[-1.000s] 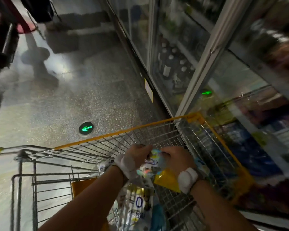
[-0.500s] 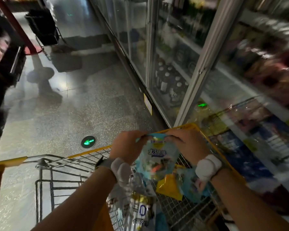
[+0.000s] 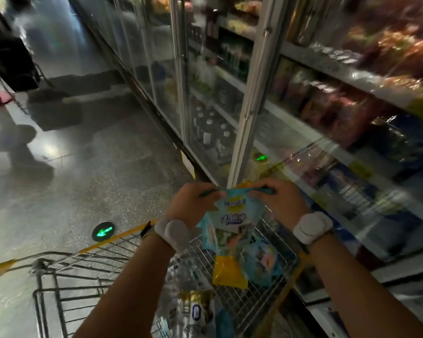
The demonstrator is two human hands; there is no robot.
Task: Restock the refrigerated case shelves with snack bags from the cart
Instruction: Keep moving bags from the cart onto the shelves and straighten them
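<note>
Snack bag (image 3: 232, 223) higher, both-hand grip.

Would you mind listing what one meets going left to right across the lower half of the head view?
Green floor arrow → left hand → light-blue snack bag → right hand → refrigerated case shelves.

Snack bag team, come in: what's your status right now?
Both hands, left hand and right hand, pinching the blue snack bag by its top edge. Bag up over the cart. Case door frame ahead.
</note>
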